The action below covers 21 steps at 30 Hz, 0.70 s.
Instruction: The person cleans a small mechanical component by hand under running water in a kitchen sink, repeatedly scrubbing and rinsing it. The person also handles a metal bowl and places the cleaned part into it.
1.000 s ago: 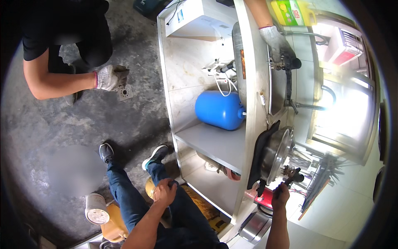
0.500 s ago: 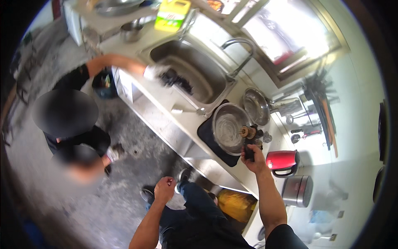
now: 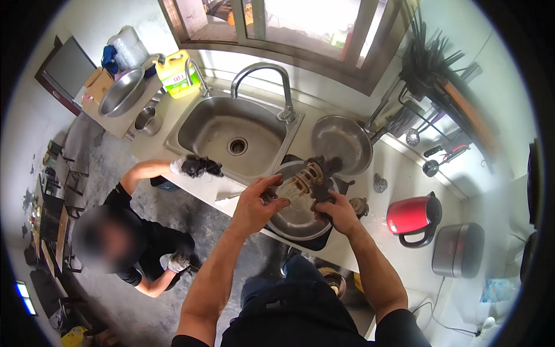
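Note:
My right hand (image 3: 337, 211) is closed around the dark handle of a bulky device with stacked tan rings (image 3: 312, 175). I hold it above a round metal basin (image 3: 298, 222), which it partly hides. My left hand (image 3: 254, 202) is raised just left of the device, fingers spread and curved toward it, with nothing visible in them. The exact kind of the device does not show. A second, shiny metal pan (image 3: 342, 143) rests behind the basin, close to the device's dark end.
Beyond the counter's left side, a person (image 3: 153, 243) in black and white gloves holds a dark device (image 3: 201, 166) at the sink (image 3: 231, 130). A red kettle (image 3: 413, 215) and a grey appliance (image 3: 458, 250) stand right. Utensils (image 3: 430, 118) hang on the wall; a yellow jug (image 3: 175, 75) stands far left.
My left hand has risen from beside my legs to the device. The device has shifted and tilted in my right hand. The view has turned, and the other person's gloved hand has left the basin.

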### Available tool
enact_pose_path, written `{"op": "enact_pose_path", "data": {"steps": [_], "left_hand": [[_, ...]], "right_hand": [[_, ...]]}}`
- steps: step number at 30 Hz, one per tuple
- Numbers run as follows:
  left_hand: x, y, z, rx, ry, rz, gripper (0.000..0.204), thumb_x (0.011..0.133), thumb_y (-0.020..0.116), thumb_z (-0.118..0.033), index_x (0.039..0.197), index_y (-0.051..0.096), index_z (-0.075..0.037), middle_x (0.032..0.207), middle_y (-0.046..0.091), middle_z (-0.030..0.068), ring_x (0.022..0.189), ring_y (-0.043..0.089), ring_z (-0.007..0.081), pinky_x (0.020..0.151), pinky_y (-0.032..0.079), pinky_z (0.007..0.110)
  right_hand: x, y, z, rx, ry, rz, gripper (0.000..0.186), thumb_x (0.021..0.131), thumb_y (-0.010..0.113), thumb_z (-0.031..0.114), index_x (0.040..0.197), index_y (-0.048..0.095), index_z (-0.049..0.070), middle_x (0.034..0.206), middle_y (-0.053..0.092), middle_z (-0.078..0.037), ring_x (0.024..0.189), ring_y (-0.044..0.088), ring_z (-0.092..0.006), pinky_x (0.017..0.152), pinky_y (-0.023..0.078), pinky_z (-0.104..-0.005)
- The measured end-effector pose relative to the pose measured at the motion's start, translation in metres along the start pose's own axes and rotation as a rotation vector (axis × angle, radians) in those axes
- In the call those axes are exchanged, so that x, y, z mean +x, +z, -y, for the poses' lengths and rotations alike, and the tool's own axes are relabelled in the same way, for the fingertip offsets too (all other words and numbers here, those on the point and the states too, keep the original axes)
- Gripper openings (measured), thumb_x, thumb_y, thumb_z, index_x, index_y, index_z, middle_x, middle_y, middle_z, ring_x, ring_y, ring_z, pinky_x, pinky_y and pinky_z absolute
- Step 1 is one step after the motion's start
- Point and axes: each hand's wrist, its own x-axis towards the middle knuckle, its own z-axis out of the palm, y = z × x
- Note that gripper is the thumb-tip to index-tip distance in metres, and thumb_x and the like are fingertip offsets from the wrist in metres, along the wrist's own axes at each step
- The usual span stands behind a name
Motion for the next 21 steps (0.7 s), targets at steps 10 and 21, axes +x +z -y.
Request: {"op": "enact_pose_path", "data": {"steps": [10,21], "left_hand": [[0.064,-0.014,-0.024,-0.006,0.141,0.099,0.053,0.071,0.076,0.004,0.122,0.066,-0.003,0.109,0.066,0.0054,0.09,0.063,0.0129,0.083,0.051,0.028],[0.103,-0.08,-0.001,0.121,0.23,0.091,0.043,0.073,0.079,-0.003,0.114,0.068,-0.002,0.11,0.066,0.0078,0.096,0.065,0.0171,0.085,0.051,0.029]], "right_hand": [[0.054,-0.031,0.064,-0.173,0.056,0.156,0.039,0.081,0.068,0.015,0.114,0.061,-0.003,0.071,0.064,-0.006,0.063,0.059,-0.0124,0.059,0.045,-0.0264],[0.108,0.024,0.094,-0.379,0.077,0.111,0.028,0.08,0.065,0.017,0.099,0.064,-0.003,0.072,0.066,-0.007,0.064,0.062,-0.0139,0.062,0.05,-0.0288]]}}
